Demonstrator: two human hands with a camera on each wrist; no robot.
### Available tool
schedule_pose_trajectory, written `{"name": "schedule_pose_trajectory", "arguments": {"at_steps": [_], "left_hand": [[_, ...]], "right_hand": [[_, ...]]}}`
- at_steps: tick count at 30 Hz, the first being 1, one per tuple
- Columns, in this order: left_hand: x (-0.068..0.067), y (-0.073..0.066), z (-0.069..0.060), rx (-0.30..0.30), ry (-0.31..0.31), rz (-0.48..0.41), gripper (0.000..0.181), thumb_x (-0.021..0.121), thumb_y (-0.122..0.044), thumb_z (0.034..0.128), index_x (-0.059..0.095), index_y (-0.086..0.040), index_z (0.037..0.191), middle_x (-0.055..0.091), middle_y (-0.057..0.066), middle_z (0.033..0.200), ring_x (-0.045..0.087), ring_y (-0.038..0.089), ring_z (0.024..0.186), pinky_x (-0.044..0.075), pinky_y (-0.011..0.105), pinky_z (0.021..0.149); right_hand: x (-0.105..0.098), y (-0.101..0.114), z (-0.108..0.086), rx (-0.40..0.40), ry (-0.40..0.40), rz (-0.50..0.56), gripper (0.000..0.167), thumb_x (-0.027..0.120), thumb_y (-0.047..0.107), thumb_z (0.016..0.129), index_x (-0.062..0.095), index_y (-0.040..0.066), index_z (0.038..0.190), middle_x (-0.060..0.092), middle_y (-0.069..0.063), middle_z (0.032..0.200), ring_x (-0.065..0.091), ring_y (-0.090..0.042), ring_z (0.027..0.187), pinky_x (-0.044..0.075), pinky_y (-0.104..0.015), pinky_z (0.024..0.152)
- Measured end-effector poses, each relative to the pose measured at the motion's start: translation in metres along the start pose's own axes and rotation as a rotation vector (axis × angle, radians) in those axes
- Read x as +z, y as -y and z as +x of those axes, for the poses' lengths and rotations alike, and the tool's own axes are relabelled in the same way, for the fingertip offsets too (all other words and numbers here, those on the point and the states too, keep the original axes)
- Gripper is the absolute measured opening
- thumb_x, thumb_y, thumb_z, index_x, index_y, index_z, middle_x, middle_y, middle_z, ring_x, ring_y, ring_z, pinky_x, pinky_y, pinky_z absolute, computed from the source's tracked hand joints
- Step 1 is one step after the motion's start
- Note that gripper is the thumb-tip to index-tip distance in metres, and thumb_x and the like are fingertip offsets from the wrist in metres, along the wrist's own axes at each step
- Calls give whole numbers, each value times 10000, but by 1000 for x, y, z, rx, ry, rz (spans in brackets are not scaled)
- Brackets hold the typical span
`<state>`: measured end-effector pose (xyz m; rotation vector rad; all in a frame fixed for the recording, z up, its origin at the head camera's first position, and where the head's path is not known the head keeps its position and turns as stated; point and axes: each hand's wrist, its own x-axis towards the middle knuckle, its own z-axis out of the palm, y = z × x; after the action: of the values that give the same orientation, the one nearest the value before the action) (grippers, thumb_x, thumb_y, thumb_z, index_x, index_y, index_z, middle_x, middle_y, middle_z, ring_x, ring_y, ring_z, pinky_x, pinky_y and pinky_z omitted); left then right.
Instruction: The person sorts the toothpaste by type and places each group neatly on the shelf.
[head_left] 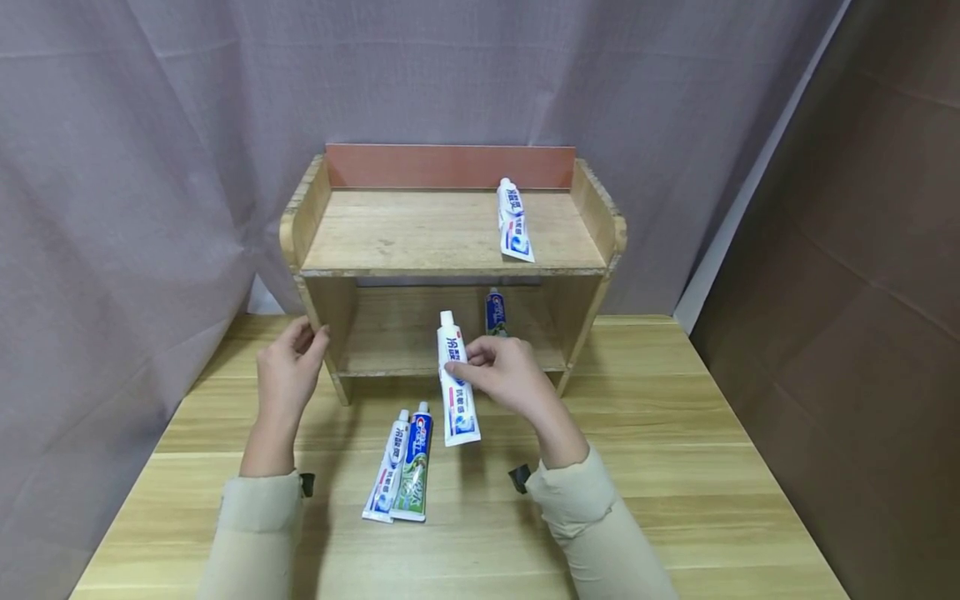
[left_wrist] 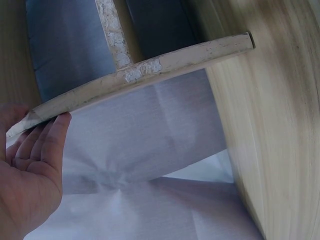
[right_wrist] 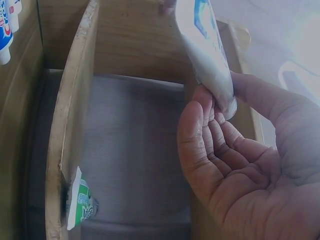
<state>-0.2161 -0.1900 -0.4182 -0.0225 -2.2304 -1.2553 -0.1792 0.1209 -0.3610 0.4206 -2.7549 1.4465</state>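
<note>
Your right grip (head_left: 510, 373) is closed on the held tube (head_left: 459, 412), a white one, pinching it between thumb and fingers around its middle. You have the tube clear of the table (head_left: 675, 467), just before the front edge of the lower shelf (head_left: 393, 329), with its cap pointing toward the rack's back and its flat tail toward you. Your left grip (head_left: 288, 367) clasps the front edge of the left side panel (head_left: 307, 218), thumb on one face and fingers on the other, as the left wrist view shows.

The rack (head_left: 597, 196) stands by the table's back edge. Near the right end of its top shelf (head_left: 405, 233) lies the top tube (head_left: 514, 221), also white, its cap toward the red-brown board (head_left: 450, 167) along the back edge and its tail near the front edge. On the lower shelf, right of centre, you have the lower tube (head_left: 496, 314), blue and green, partly hidden behind your right grip in the head view. On the table, before the left half of the lower shelf's front edge, the loose tube (head_left: 387, 471) and the Crest tube (head_left: 413, 467) lie side by side, touching, caps toward the rack.
</note>
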Motion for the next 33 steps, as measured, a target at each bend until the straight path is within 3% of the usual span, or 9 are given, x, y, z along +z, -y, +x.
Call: {"name": "schedule_pose_trajectory", "arguments": {"at_steps": [33], "left_hand": [[0, -1, 0, 8, -14, 9, 261, 675, -225, 962, 730, -35, 1133, 733, 189, 1070, 729, 310, 992, 603, 386, 845]], "right_hand": [[-17, 31, 10, -53, -22, -29, 240, 804, 299, 871, 724, 90, 959, 703, 15, 816, 662, -160, 724, 587, -309, 643]]}}
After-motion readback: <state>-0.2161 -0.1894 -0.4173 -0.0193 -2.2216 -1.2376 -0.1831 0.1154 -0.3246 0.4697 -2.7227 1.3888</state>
